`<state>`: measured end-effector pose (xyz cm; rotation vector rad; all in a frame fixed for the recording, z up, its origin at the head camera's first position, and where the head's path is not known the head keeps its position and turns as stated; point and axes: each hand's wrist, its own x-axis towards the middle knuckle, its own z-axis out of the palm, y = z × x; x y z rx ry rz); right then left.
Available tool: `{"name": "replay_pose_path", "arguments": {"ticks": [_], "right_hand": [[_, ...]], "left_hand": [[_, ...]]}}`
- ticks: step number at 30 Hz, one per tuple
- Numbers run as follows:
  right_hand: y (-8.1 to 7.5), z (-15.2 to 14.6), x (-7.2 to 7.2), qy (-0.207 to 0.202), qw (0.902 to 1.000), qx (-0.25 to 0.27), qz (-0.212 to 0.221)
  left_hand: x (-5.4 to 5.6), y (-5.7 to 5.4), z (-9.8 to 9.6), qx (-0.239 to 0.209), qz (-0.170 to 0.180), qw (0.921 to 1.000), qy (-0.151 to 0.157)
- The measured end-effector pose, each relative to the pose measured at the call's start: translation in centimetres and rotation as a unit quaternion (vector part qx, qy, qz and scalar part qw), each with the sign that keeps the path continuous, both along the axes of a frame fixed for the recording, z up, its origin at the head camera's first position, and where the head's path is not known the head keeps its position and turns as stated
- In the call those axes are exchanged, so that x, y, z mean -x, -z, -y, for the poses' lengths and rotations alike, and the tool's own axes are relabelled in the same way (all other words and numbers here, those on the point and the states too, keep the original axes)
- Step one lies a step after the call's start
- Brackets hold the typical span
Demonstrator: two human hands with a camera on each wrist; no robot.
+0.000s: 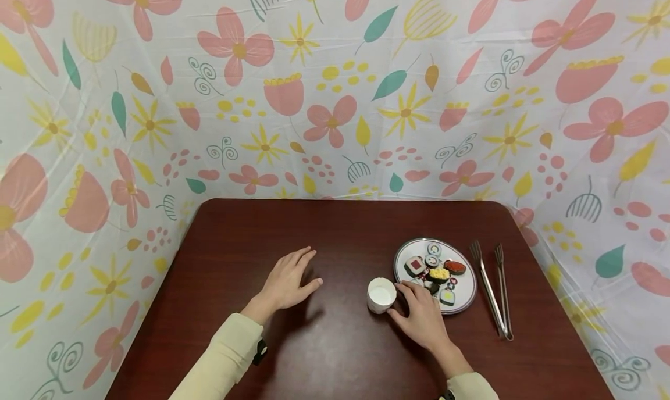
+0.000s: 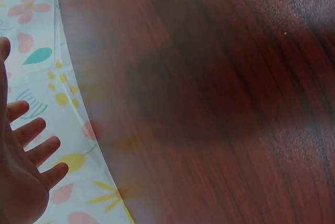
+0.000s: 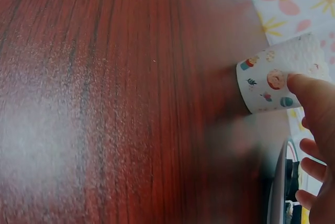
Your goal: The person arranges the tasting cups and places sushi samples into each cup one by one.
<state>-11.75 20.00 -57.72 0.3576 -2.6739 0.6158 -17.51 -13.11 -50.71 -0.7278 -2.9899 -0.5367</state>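
A white paper cup [image 1: 381, 295] printed with small pictures stands upright on the dark wooden table, its wavy rim facing up. My right hand [image 1: 420, 315] is just to the right of it, thumb and fingers spread. In the right wrist view the thumb of that hand [image 3: 320, 114] overlaps the side of the cup [image 3: 277, 75]. Left of the cup, my left hand [image 1: 288, 281] hovers over the table with its fingers extended and holds nothing. The left wrist view also shows the left hand [image 2: 23, 177] with fingers spread apart.
A white plate with a dark rim [image 1: 466, 301] bears several pieces of sushi [image 1: 438, 274], right behind my right hand. Metal tongs [image 1: 491, 289] lie beside the plate, their ends spread apart. A flower-patterned cloth [image 1: 335, 97] hangs around the table's back and sides.
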Motion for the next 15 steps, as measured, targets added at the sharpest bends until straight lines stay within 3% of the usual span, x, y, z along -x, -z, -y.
{"name": "replay_pose_path", "arguments": {"ticks": [15], "right_hand": [[1.0, 1.2, 0.6, -0.003, 0.9999, -0.013, -0.009]], "left_hand": [[-0.6, 1.1, -1.3, -0.008, -0.013, 0.9997, 0.017]]}}
